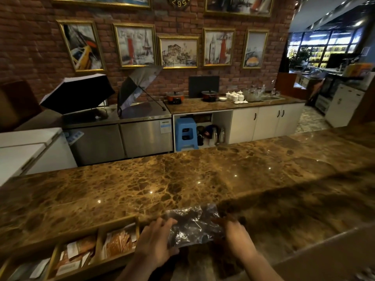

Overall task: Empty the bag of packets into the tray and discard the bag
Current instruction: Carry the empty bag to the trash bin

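Both hands on the crumpled clear bag, low at the near edge of the marble counter.

Marble counter runs wide beyond my fingertips, brown and veined, bare across its middle. Wooden tray sits just left of my left hand, divided into compartments; the nearest compartment holds orange-and-white packets standing on edge, the next one over holds more packets lying loose. Clear plastic bag lies crumpled between my hands, touching both; I cannot tell what, if anything, is inside it. Left hand: fingers spread a little and curled onto the bag's left edge, pinching the film. Right hand: fingers closed on the bag's right edge, fingertips blurred and partly hidden under the plastic.
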`<state>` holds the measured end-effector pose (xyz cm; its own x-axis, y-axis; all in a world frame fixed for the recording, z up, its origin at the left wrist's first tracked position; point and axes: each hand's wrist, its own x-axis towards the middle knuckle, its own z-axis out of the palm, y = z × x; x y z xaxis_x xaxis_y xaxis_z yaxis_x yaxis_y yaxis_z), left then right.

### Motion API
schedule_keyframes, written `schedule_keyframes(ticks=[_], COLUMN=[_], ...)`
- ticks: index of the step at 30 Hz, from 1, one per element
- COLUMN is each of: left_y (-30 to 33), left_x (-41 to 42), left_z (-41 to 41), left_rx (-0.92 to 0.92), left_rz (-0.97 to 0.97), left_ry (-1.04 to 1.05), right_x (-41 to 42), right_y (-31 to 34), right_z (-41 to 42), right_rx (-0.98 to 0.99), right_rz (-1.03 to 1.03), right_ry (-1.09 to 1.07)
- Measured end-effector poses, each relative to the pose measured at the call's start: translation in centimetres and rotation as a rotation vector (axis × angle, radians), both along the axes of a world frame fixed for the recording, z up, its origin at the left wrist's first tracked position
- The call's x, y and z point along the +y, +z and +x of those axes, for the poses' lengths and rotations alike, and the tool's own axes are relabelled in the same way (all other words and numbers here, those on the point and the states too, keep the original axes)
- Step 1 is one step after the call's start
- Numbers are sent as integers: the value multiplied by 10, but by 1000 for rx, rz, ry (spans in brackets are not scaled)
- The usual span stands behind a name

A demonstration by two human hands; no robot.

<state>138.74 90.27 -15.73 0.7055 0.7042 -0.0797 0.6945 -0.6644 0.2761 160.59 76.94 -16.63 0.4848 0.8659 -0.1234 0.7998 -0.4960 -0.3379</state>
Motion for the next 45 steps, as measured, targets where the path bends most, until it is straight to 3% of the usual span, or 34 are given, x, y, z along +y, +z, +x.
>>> schedule_keyframes(ticks=[8,14,23,28,45], left_y=[-13,-4,55,94,216], left_x=[3,2,27,48,90], left_z=[0,7,24,26,2], left_rx=[-85,-293,-467,-543,-716], left_rz=[-111,-258,-95,112,355], left_ry=[21,70,123,63,62], right_x=[4,13,39,57,103], right_y=[-7,8,76,116,235], right_z=[-2,0,5,2,-11], right_rx=[-11,-32,21,-8,-165], right_rz=[43,163,383,478,723], right_ry=[32,-51,-130,-138,-41])
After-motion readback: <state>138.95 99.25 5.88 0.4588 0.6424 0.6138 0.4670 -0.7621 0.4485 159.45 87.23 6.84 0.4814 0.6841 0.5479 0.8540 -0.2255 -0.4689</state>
